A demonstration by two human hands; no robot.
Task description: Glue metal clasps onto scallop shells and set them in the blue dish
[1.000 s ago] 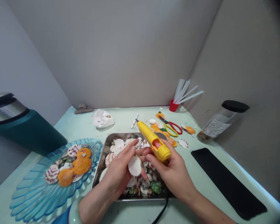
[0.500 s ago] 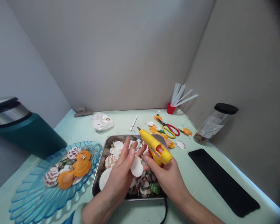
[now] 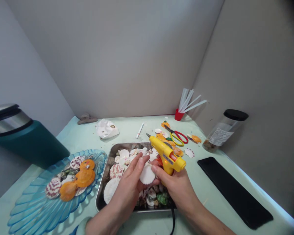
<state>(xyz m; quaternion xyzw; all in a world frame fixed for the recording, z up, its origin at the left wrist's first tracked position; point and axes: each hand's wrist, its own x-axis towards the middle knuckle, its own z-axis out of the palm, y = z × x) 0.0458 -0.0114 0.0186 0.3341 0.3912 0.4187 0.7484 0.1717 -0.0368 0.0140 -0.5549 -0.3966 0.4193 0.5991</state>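
Observation:
A white scallop shell [image 3: 147, 174] lies in my left hand [image 3: 131, 182], its fingers curled around the shell's far and left sides. My right hand [image 3: 176, 186] grips a yellow hot glue gun [image 3: 165, 150], nozzle pointing up and to the left, a small orange light showing on its body. The right thumb touches the upper right edge of the shell. Both hands are above a metal tray [image 3: 100, 189] full of shells, among them white scallops, a red-speckled shell [image 3: 117, 171] and a green shell [image 3: 162, 198]. Part of the tray is hidden by my hands.
At left, a blue shell-shaped dish [image 3: 39, 205] holds orange and striped shells beside a teal bottle [image 3: 34, 140]. Scissors [image 3: 177, 137], a red cup [image 3: 179, 115] of glue sticks and a marker [image 3: 140, 130] lie behind. At right are a jar [image 3: 220, 133] and a black mat [image 3: 235, 192].
The glue gun has shifted slightly right. My left fingers, spread before, have closed in around the white shell, and the shell has moved a little right and up.

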